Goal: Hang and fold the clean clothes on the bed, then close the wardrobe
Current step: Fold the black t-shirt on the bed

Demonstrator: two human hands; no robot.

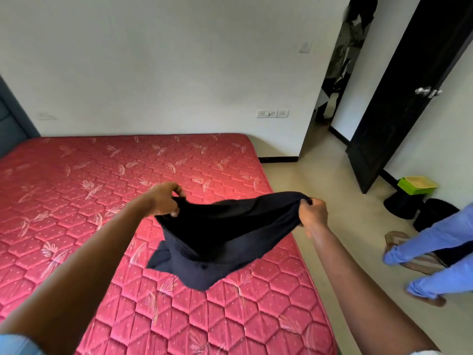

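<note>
Hanging between both hands (163, 199) (313, 213): dark garment (217, 242), probably shirt, above mattress (76, 201).

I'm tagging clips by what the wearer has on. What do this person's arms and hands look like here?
Both forearms are bare; no gloves, watch or rings show on the left hand or right hand. A light blue sleeve edge shows on the left upper arm, a pale sleeve sliver on the right.

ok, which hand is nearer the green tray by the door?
Right. The right hand grips the dark garment near the mattress edge, left of the green tray; the left hand grips its other end, farther left.
</note>
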